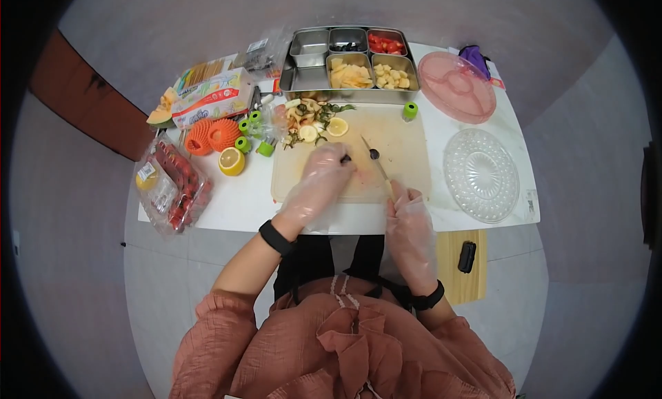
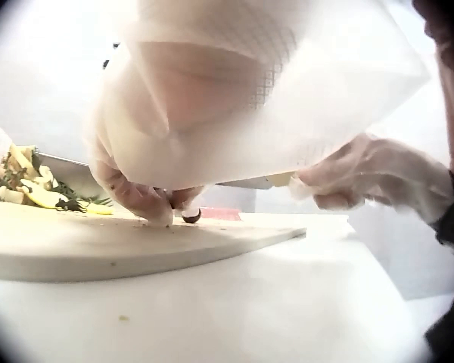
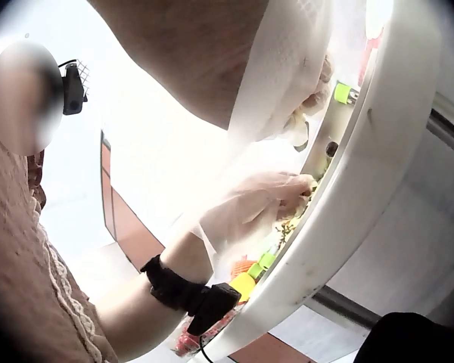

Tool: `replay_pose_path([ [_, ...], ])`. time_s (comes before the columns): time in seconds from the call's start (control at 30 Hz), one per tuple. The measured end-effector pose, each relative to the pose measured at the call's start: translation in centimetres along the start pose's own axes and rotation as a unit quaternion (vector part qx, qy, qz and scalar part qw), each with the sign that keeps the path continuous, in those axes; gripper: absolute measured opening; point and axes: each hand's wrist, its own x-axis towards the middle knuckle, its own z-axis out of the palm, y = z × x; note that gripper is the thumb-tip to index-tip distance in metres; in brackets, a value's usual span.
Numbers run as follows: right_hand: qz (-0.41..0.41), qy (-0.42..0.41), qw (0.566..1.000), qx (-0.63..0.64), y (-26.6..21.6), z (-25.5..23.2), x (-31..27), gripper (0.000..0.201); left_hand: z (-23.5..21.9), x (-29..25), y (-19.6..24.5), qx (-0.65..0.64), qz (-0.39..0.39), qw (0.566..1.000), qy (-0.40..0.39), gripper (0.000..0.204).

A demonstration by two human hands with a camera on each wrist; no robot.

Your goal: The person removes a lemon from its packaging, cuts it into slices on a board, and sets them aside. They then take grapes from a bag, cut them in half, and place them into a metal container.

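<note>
My gloved left hand is low over the pale cutting board, its fingertips pinching a small dark fruit piece. In the left wrist view, the dark fruit piece shows right at the fingertips, close to the board. My gloved right hand grips a small knife by its pale handle, the blade pointing away over the board. Another dark round fruit piece lies at the blade. Fruit peels and green trimmings are heaped at the board's far left, beside a lemon slice.
Behind the board stands a steel tray with compartments of cut fruit. To the right are a pink divided plate and a clear patterned plate. A halved lemon, green-handled cutters and a strawberry pack lie left.
</note>
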Motion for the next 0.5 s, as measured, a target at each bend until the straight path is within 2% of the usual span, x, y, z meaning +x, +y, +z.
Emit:
replay_pose_path([
  [0.03, 0.002, 0.003, 1.0, 0.001, 0.2, -0.1, 0.0, 0.032, -0.6, 0.0, 0.1, -0.035, -0.025, 0.998, 0.035, 0.015],
  [0.07, -0.023, 0.011, 1.0, 0.001, 0.4, -0.1, -0.1, 0.03, -1.2, 0.1, 0.3, -0.034, -0.023, 0.999, 0.033, 0.015],
  [0.13, -0.048, 0.02, 0.999, 0.0, 0.4, -0.4, -0.2, 0.029, -2.3, 0.1, 0.7, -0.036, 0.065, 0.995, 0.074, 0.02],
  [0.17, -0.059, 0.009, 0.998, -0.01, 0.1, -0.9, -0.1, 0.029, -2.3, 0.3, 0.1, -0.035, 0.065, 0.994, 0.074, 0.02],
  [0.23, -0.074, -0.001, 0.997, -0.022, -0.1, -1.0, 0.0, 0.03, -1.9, 1.2, -1.6, 0.081, 0.193, 0.978, -0.001, 0.032],
  [0.27, -0.094, 0.001, 0.995, -0.03, 0.0, -0.8, 0.0, 0.031, -1.7, 1.2, -1.6, 0.081, 0.195, 0.978, 0.002, 0.032],
  [0.33, -0.117, 0.006, 0.992, -0.042, 0.0, -0.9, 0.2, 0.033, -1.0, 0.9, -1.2, 0.152, 0.211, 0.964, -0.055, 0.032],
  [0.4, -0.12, -0.037, 0.991, -0.051, -0.2, -1.1, 0.3, 0.032, -0.7, 0.6, -1.0, 0.193, 0.219, 0.955, -0.057, 0.032],
  [0.5, -0.141, -0.029, 0.989, -0.036, -0.5, -1.3, 0.4, 0.028, 0.3, 0.6, -1.9, 0.255, 0.239, 0.935, -0.056, 0.031],
])
